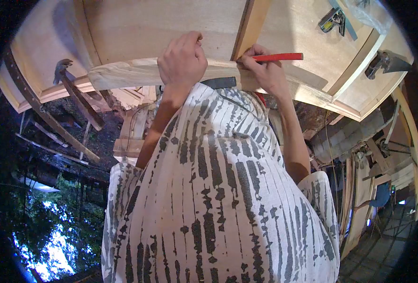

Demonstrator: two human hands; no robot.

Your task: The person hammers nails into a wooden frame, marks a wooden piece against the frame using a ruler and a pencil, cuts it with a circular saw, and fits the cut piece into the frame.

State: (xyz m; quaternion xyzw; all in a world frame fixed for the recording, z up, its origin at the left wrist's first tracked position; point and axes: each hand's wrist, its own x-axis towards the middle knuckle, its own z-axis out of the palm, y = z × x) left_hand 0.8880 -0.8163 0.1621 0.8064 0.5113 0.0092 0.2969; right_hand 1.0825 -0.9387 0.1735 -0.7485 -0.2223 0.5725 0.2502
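Note:
My right hand (265, 68) pinches a flat red carpenter's pencil (282, 57), its tip end hidden by the fingers. That hand is at the foot of a narrow wooden strip (252, 28), which lies across a pale plywood panel (171, 19). Along the near edge runs a light wooden rail (124, 73). My left hand (183, 61) lies over this rail with its fingers curled toward the panel. Whether anything is inside those fingers is hidden. A short dark flat piece (220, 83) sits at the rail's edge between my wrists.
A combination square (334, 22) rests on the panel at upper right, near clear plastic (369, 14). A dark metal tool (383, 65) is at the right end. A claw hammer (79, 99) hangs over the left edge. A person in blue (382, 194) is in the background.

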